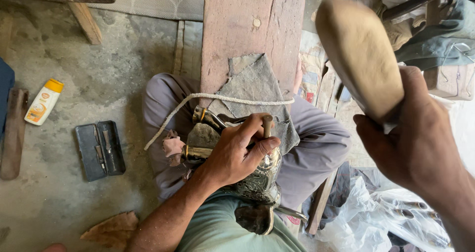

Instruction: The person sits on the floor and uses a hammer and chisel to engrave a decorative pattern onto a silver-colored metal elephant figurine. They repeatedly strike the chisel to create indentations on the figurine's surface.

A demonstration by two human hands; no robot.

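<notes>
The raised wooden mallet [360, 54] is motion-blurred, and the left hand [237, 153] perhaps hides most of the punch [267, 126].

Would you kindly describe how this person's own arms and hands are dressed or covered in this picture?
Both are bare. The left hand wears no glove, ring or watch, and its forearm is uncovered up to a green shirt. The right hand is likewise ungloved, with a bare wrist and forearm; no sleeve shows on that side. Fine dust speckles the left forearm.

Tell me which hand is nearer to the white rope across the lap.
Left. The left hand grips a thin tool on the metal piece in the lap, just below the white rope. The right hand is raised off to the side, holding a wooden mallet.
</notes>
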